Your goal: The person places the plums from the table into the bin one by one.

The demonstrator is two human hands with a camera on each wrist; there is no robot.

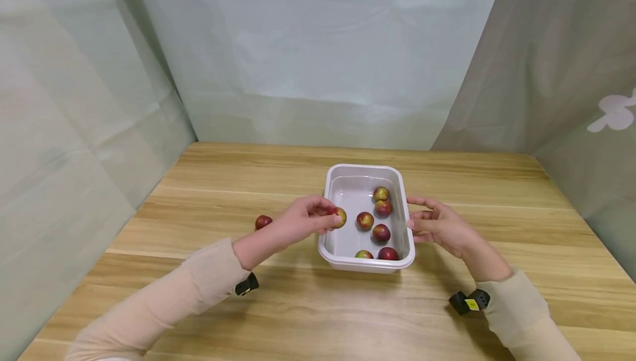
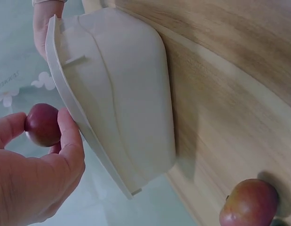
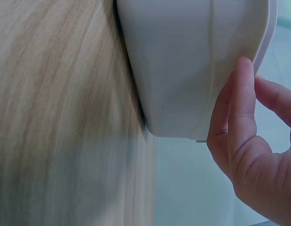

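A white plastic tub (image 1: 366,261) with rounded corners and a rolled rim sits on a pale wooden table (image 1: 298,317) with long streaks of grain. Six small round fruits lie in the tub, red shading to yellow-green: two touching at its far right corner (image 1: 381,201), two near its middle (image 1: 372,226), two against its near wall (image 1: 377,254). The left hand (image 1: 303,221) pinches a seventh fruit (image 1: 340,217) between thumb and fingertips, right over the tub's left rim; the left wrist view shows its dark red skin (image 2: 43,125) clamped just beside the rim. One more dark red fruit (image 1: 263,221) rests on the table well to the left of the tub, partly behind the left forearm. The right hand (image 1: 439,226) holds nothing: its fingers are loosely spread and lie against the tub's right wall, the thumb (image 3: 241,101) pressed flat on the smooth plastic below the rim. Pale green cloth (image 1: 318,52) hangs behind and to both sides of the tub. Both wrist views cut the tub off, and its inside is hidden in them.
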